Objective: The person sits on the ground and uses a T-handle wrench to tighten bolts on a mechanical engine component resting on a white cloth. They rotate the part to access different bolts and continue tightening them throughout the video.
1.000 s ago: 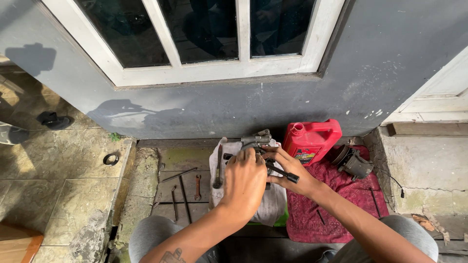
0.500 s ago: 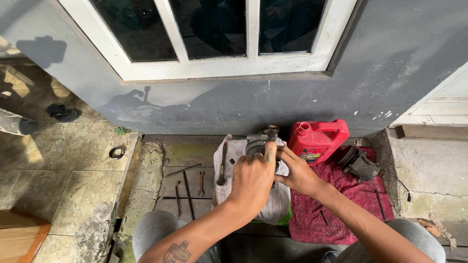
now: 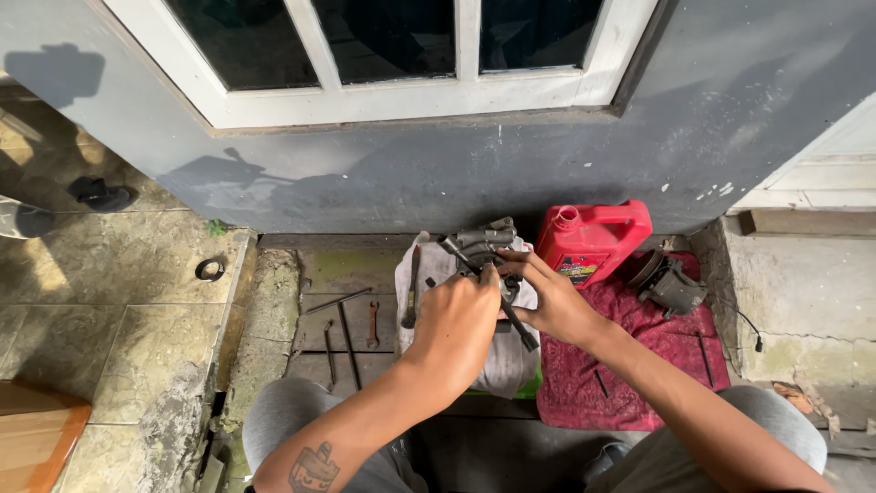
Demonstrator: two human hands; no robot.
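Note:
A grey metal machine part [image 3: 482,243] rests on a white cloth [image 3: 500,358] on the ground below a window. My left hand [image 3: 454,321] sits on top of the part, fingers curled over it. My right hand [image 3: 546,298] holds the part's right side and touches a dark long-handled tool [image 3: 516,323] that slants across the part. What the left fingers grip is hidden under the hand.
A red plastic jug [image 3: 591,239] stands right of the part, on a dark red cloth [image 3: 639,365] that also carries another metal part [image 3: 670,285]. A wrench [image 3: 412,287], a small spanner [image 3: 372,325] and thin rods [image 3: 347,334] lie left. A grey wall rises behind.
Both hands have stayed on the metal part, shifting slightly. The view has tilted a little, so the part and hands sit lower in the picture.

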